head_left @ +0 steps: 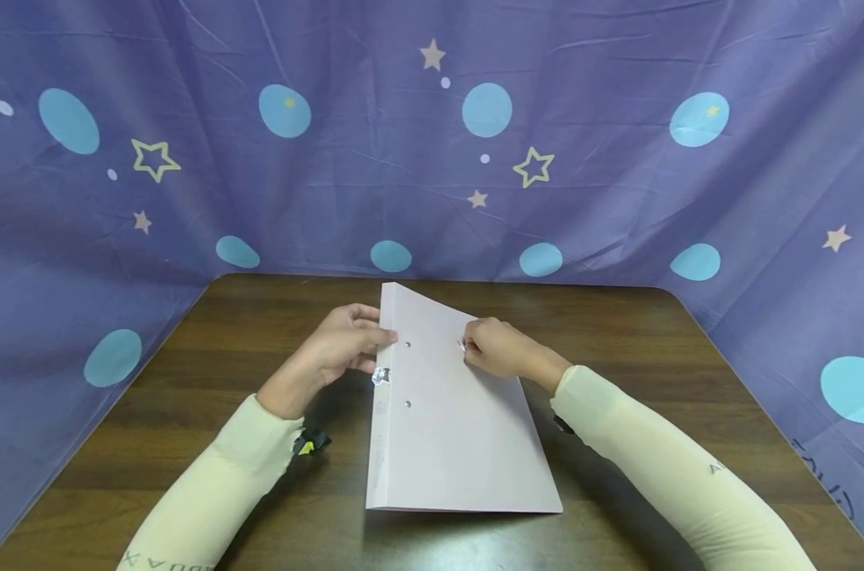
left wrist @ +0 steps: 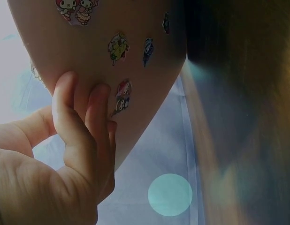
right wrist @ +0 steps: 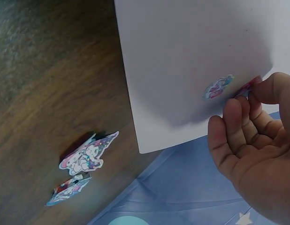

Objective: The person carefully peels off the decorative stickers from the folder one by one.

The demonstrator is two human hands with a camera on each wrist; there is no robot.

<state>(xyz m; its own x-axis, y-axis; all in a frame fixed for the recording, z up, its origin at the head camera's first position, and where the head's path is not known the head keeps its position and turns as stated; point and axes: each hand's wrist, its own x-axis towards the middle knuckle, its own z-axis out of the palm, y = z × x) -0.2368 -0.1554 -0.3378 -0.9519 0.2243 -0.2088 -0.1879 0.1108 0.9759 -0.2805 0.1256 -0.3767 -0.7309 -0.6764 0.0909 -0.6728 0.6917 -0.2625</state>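
Observation:
A pale ring folder point(head_left: 460, 444) stands tilted on the table, its spine on the left and two rivets in the cover. My left hand point(head_left: 346, 341) grips the spine edge, thumb on the cover and fingers behind. The left wrist view shows those fingers against a folder side point(left wrist: 149, 89) that carries several cartoon stickers point(left wrist: 118, 48). At the cover's upper right, my right hand point(head_left: 499, 347) pinches a small cartoon sticker point(right wrist: 247, 87) between thumb and forefinger, close over the cover. Another sticker point(right wrist: 218, 86) lies on the cover beside it. A shiny sticker point(head_left: 381, 376) sits on the spine.
Two loose cut-out stickers point(right wrist: 88, 154) lie on the brown wooden table point(head_left: 260, 317) in the right wrist view. A purple curtain point(head_left: 403, 159) with stars and blue dots hangs behind the table and along both sides.

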